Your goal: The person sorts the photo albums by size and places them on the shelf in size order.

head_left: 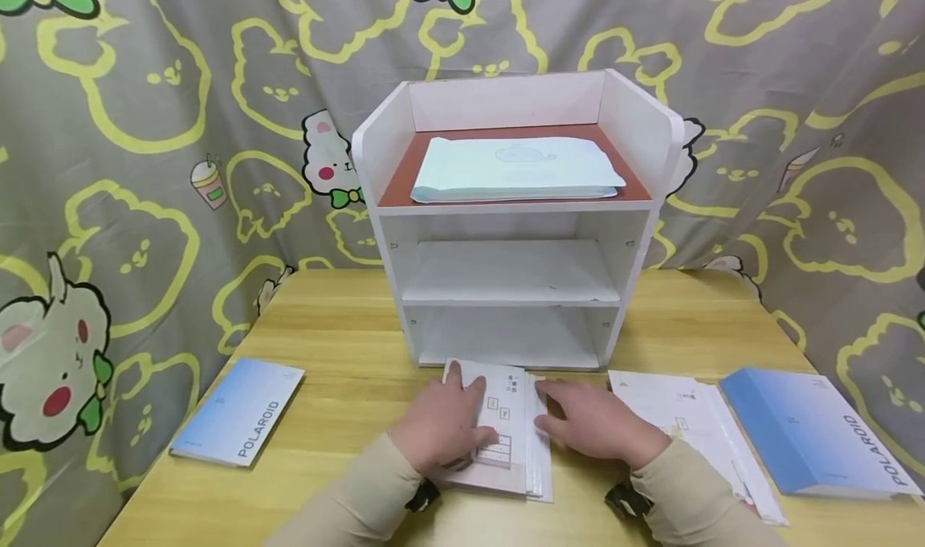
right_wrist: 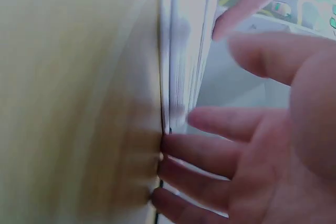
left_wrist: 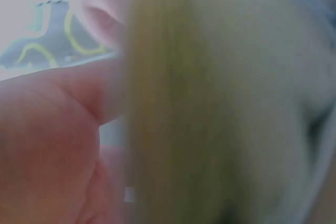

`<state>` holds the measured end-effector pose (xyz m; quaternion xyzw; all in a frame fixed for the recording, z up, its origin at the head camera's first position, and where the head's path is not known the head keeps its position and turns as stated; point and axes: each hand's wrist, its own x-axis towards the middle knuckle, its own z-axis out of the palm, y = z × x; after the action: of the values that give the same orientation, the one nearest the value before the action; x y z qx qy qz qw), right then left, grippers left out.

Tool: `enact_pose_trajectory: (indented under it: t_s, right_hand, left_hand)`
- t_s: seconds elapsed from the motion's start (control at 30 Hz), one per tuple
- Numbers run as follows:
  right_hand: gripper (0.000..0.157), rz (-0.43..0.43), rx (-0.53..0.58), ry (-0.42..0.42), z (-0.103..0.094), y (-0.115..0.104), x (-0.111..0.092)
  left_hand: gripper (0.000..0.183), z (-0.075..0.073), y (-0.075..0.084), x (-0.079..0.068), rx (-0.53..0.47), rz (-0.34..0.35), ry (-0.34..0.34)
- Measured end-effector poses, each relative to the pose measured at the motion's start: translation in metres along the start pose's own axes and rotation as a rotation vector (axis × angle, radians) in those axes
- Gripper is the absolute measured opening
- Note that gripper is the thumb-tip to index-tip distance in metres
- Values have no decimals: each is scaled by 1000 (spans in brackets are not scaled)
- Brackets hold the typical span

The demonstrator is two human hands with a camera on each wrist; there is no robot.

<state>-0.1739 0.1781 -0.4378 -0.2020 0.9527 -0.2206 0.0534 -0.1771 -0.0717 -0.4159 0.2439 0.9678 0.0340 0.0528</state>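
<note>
The loose stack of white printed paper booklets (head_left: 509, 414) lies on the pale wood-grain bench (head_left: 325, 322), just before the shelf unit and between the two hands. From where I stand, the left hand (head_left: 442, 420) rests on its nine o'clock side, fingers spread. The right hand (head_left: 596, 420) meets the three o'clock edge, fingertips touching, fingers slightly apart and unclamped.

That edge looks stepped, so I judge the step in hand to be squaring it: press evenly from both sides, keep the covers flat, and tap the ends true too.

At three o'clock lies another white booklet pile (head_left: 682, 410), with a thick blue-and-white POLAROID block (head_left: 809, 434) beyond; at nine, a thinner blue-and-white POLAROID booklet (head_left: 234, 414). At twelve stands the white three-tier shelf unit (head_left: 506, 270), a pale mint packet (head_left: 516, 165) on top.

The right cream sleeve (head_left: 694, 491) covers part of the second pile. The small print is unreadable, the left wrist view mostly blur, and the left fingers' undersides are hidden.
</note>
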Motion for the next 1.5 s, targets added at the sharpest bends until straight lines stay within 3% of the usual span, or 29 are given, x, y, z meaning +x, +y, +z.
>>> enact_pose_trajectory:
  t_s: [0.13,0.27,0.33,0.4,0.47,0.57,0.67,0.77,0.87,1.03,1.13,1.27,1.4,1.5]
  right_hand:
    - [58,68,300,10,-6,5,0]
    - [62,163,725,-24,-15,12,-8]
    - [65,191,945,-69,-17,16,-12]
    - [70,209,1142,-114,-16,20,-16]
    - [72,223,1268,-150,-15,21,-20]
    - [72,237,1376,-154,-10,20,-23]
    - [68,240,1415,-103,-2,16,-24]
    - [63,250,1380,-34,5,10,-22]
    - [60,257,1276,22,9,4,-22]
    - [72,195,1043,18,8,-8,-31]
    - [82,94,817,36,6,-18,-38]
    - [94,17,530,111,8,-33,-41]
    - [101,-19,346,196,10,-45,-42]
    - [107,-75,249,267,9,-52,-41]
  left_hand:
    - [79,-4,-24,0,-254,-12,20]
    - [78,-1,-47,-2,-513,-79,58]
    - [77,3,-56,-5,-686,-86,8]
    - [72,7,-60,-7,-871,-75,-94]
    - [62,12,-62,-8,-1019,-52,-197]
    - [47,20,-60,-8,-1104,-30,-259]
    - [43,24,-59,-7,-1045,-8,-215]
    - [46,26,-58,-8,-992,8,-159]
    - [56,26,-58,-10,-976,19,-95]
    - [65,26,-56,-17,-989,12,-10]
    - [66,25,-54,-21,-994,28,3]
    - [88,25,-51,-24,-954,112,2]
    - [121,22,-48,-28,-971,183,-27]
    - [132,16,-46,-33,-985,203,-34]
